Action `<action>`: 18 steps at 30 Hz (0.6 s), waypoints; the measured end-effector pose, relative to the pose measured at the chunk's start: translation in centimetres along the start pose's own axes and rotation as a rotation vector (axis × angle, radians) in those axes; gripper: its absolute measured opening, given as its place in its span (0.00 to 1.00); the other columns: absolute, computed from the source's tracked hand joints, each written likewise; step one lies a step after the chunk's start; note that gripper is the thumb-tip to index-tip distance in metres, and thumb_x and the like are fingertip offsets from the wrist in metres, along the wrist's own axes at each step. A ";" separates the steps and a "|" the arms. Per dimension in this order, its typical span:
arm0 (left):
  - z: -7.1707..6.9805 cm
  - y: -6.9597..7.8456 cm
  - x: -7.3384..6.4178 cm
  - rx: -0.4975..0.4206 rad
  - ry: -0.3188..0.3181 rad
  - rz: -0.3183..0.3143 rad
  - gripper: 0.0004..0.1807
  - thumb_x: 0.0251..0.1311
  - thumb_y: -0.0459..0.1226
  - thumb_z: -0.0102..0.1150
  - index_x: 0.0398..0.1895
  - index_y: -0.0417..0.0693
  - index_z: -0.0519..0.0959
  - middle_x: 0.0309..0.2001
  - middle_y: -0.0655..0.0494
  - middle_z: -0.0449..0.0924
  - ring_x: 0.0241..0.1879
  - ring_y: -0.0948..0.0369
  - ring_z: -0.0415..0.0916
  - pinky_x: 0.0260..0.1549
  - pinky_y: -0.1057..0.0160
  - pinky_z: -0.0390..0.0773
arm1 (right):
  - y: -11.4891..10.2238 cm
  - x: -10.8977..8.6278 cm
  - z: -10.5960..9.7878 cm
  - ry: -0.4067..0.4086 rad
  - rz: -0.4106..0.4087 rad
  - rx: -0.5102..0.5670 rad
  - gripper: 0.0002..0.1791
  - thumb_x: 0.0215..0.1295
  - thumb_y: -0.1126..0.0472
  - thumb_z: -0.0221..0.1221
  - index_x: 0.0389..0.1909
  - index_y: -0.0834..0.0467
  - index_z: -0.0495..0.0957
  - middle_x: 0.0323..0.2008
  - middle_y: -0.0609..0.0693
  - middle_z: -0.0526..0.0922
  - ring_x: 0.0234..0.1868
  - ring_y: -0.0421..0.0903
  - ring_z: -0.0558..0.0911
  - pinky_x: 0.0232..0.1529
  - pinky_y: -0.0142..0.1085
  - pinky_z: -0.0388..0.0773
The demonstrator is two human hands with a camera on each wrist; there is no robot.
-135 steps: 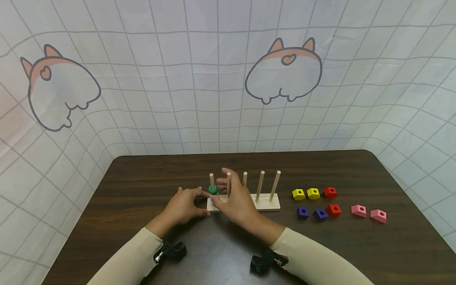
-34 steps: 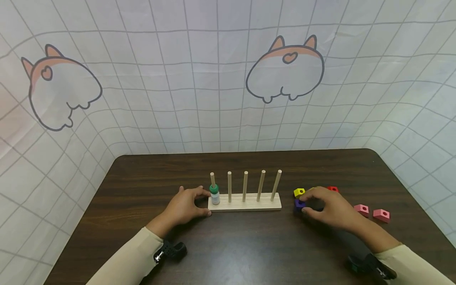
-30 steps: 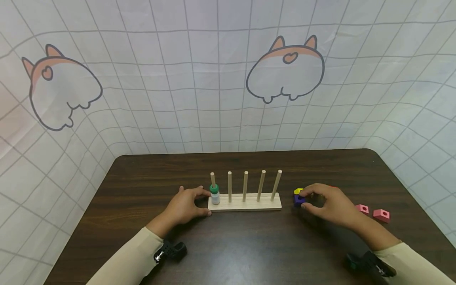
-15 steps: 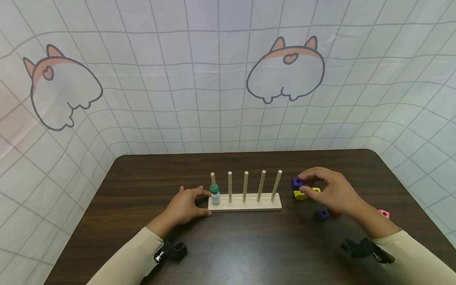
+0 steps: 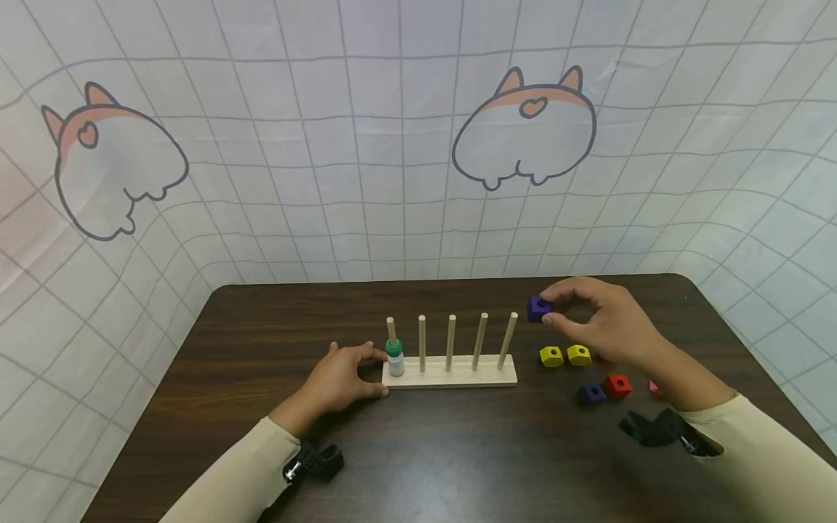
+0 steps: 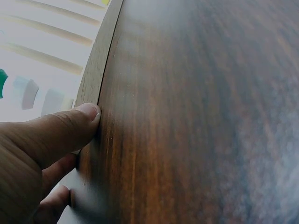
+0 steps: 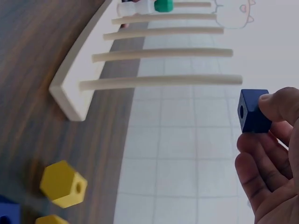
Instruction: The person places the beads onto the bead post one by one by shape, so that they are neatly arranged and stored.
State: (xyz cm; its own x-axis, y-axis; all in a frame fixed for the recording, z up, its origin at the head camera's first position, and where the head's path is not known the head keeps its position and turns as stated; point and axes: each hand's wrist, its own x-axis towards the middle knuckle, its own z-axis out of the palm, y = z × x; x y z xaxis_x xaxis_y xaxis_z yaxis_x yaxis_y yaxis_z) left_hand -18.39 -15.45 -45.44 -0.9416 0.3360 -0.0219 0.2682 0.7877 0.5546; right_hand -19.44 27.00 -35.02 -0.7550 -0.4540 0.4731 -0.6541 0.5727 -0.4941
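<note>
A wooden peg board (image 5: 450, 377) with several upright pegs stands on the table. White and green beads (image 5: 394, 356) are stacked on its leftmost peg. My left hand (image 5: 335, 378) holds the left end of the base, thumb at the front corner and index finger behind; in the left wrist view the thumb (image 6: 70, 126) presses on the base's edge. My right hand (image 5: 604, 319) pinches a dark blue block (image 5: 539, 309) with a hole through it, raised off the table just right of the rightmost peg top. In the right wrist view the block (image 7: 253, 112) sits between thumb and fingers.
Right of the board lie two yellow blocks (image 5: 565, 356), another blue block (image 5: 591, 394) and a red block (image 5: 617, 386). A second red block and a pink block (image 5: 655, 388) show partly behind the right arm. A tile-patterned cloth (image 5: 392, 181) hangs behind the table (image 5: 451, 450).
My right hand came from the board to the loose blocks, took up a blue block and carried it up and slightly left. The left hand stays at the board's end.
</note>
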 end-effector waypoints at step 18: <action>0.0 0.0 -0.1 -0.002 0.000 0.001 0.28 0.51 0.46 0.81 0.57 0.57 0.84 0.62 0.53 0.81 0.71 0.53 0.68 0.73 0.33 0.40 | -1.9 2.4 1.0 0.032 -0.020 0.046 0.16 0.59 0.68 0.73 0.47 0.56 0.85 0.45 0.46 0.87 0.43 0.43 0.85 0.49 0.27 0.79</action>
State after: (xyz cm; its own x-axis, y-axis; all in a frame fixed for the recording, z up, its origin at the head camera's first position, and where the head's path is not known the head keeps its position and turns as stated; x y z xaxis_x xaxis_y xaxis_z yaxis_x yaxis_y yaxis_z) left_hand -18.33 -15.50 -45.47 -0.9412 0.3371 -0.0211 0.2691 0.7861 0.5564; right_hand -20.08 24.15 -33.62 -0.7403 -0.4422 0.5063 -0.6710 0.5312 -0.5172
